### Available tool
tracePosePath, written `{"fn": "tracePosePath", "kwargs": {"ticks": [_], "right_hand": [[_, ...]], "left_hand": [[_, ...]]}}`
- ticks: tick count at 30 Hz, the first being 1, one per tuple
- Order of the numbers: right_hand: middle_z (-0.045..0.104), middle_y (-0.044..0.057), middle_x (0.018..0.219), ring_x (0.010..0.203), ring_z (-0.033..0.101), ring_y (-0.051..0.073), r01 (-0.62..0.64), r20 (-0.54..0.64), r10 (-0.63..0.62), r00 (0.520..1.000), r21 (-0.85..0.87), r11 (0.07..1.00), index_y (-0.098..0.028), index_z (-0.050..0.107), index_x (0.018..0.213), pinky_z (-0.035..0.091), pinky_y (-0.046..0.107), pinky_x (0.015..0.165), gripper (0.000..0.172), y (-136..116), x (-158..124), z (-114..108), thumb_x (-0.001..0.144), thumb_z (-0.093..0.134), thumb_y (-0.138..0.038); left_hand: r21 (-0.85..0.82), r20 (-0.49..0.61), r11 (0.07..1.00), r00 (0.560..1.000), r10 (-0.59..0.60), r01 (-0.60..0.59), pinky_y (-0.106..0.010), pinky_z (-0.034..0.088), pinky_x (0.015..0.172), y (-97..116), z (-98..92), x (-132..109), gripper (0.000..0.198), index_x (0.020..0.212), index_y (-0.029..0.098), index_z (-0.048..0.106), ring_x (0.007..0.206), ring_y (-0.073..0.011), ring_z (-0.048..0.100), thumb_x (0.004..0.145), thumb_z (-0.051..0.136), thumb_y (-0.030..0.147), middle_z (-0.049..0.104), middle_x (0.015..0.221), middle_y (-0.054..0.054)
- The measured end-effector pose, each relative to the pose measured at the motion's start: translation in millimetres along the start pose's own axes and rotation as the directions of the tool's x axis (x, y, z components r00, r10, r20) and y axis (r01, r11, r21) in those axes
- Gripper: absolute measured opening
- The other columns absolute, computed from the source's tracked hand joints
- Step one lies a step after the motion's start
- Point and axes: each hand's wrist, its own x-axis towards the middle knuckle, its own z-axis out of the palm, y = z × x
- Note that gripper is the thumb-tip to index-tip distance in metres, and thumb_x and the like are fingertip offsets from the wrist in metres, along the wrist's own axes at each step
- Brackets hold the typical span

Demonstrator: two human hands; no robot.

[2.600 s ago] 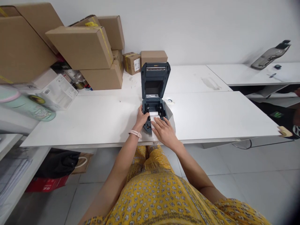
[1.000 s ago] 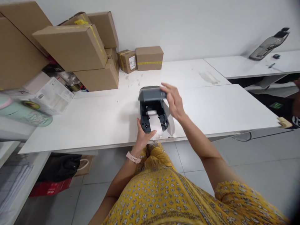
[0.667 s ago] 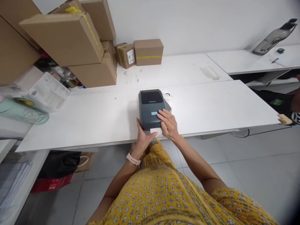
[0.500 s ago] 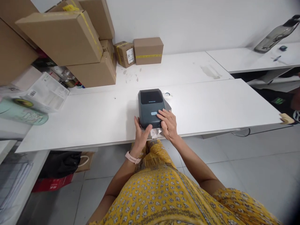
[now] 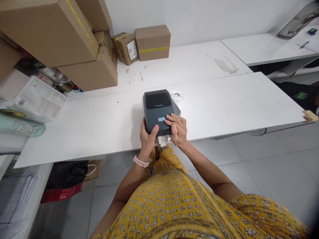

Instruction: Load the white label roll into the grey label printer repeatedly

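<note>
Evidently the left hand [image 5: 147,137] clasps the near left corner of a closed dark printer [image 5: 152,115], thumb on top, while the right hand [image 5: 178,131] lays fingertips on the lid; whether it grips is unclear. The step looks like steadying the shut lid; the next move seems to call for even pressure, clear of the torn paper strip [image 5: 162,140] between the hands. The printer sits on the worktop [image 5: 211,109], long axis running away from them, far end veering slightly left, paper end pointing back.
</note>
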Motion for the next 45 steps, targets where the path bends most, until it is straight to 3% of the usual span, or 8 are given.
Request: {"fn": "tracePosePath", "kwargs": {"ticks": [3,7,9,14,16,28,38,45], "right_hand": [[0.08,0.005,0.121,0.126,0.07,0.026,0.003,0.012,-0.003,1.0,-0.007,1.0,-0.03,0.08,0.109,0.044,0.054,0.112,0.047,-1,4,-3,0.109,0.033,-0.035],[0.08,0.003,0.12,0.124,0.07,0.024,-0.036,-0.001,0.036,0.999,0.002,0.999,-0.03,0.08,0.106,0.033,0.055,0.12,0.044,-8,7,-7,0.11,0.036,-0.033],[0.08,0.002,0.122,0.127,0.068,0.023,-0.074,0.004,0.074,0.997,0.005,0.997,-0.031,0.079,0.106,0.031,0.054,0.121,0.043,-11,7,-6,0.11,0.036,-0.034],[0.079,0.003,0.123,0.129,0.067,0.025,-0.1,-0.009,0.1,0.995,0.013,0.995,-0.031,0.079,0.105,0.031,0.056,0.121,0.043,-13,5,-3,0.11,0.037,-0.037],[0.079,0.003,0.124,0.13,0.067,0.024,-0.092,0.002,0.092,0.996,0.002,0.996,-0.031,0.079,0.106,0.03,0.055,0.122,0.043,-13,5,-3,0.11,0.037,-0.037],[0.077,0.003,0.127,0.131,0.064,0.024,-0.093,0.034,0.095,0.995,-0.058,0.994,-0.031,0.077,0.11,0.028,0.055,0.122,0.042,-16,6,-6,0.111,0.035,-0.038],[0.074,0.001,0.127,0.137,0.056,0.031,0.073,0.16,-0.027,0.987,-0.29,0.954,-0.035,0.077,0.103,0.009,0.066,0.131,0.029,-34,29,-11,0.106,0.051,-0.048],[0.072,-0.001,0.139,0.149,0.049,0.033,0.131,0.203,-0.077,0.976,-0.269,0.954,-0.034,0.072,0.104,0.012,0.072,0.13,0.022,-25,29,-3,0.105,0.054,-0.048]], "left_hand": [[-0.036,0.045,0.999,0.999,0.002,0.0,-0.045,0.044,0.12,0,-6.9,-10,0.085,0.153,0.023,0.045,0.145,-0.0314,0.052,0.083,0.074,0.062,0.052,0.158,-0.014],[0.024,-0.17,0.998,0.984,-0.055,0.06,-0.039,0.054,0.1,-4,-18.7,-50,0.06,0.126,0.021,0.061,0.119,-0.0261,0.065,0.086,0.069,0.064,0.067,0.133,-0.013],[-0.016,-0.017,0.981,0.981,-0.194,0.194,-0.034,0.055,0.078,-6,-20.6,-64,0.049,0.1,0.02,0.068,0.091,-0.0212,0.069,0.088,0.062,0.067,0.074,0.104,-0.009],[-0.058,0.65,0.738,0.586,-0.483,0.673,-0.027,0.039,0.049,5,-4.5,-50,0.062,0.075,0.017,0.067,0.05,-0.0131,0.056,0.087,0.05,0.075,0.069,0.066,-0.007],[-0.07,0.706,0.722,0.545,-0.452,0.689,-0.026,0.039,0.048,9,5.2,-40,0.058,0.073,0.017,0.067,0.046,-0.0115,0.054,0.086,0.055,0.072,0.067,0.06,-0.005],[-0.129,0.626,0.904,0.74,-0.245,0.409,-0.03,0.05,0.058,-18,19.1,-44,0.062,0.064,0.018,0.066,0.052,-0.0168,0.066,0.083,0.062,0.077,0.072,0.059,-0.009],[0.003,0.581,0.926,0.753,-0.309,0.378,-0.035,0.056,0.075,-9,-13.3,-57,0.052,0.089,0.017,0.075,0.073,-0.0207,0.071,0.088,0.063,0.067,0.079,0.081,-0.009],[-0.012,-0.058,0.999,0.997,-0.048,0.048,-0.03,0.053,0.074,0,-34.3,-59,0.036,0.076,0.022,0.061,0.073,-0.0161,0.063,0.097,0.055,0.052,0.065,0.075,-0.001]]}}
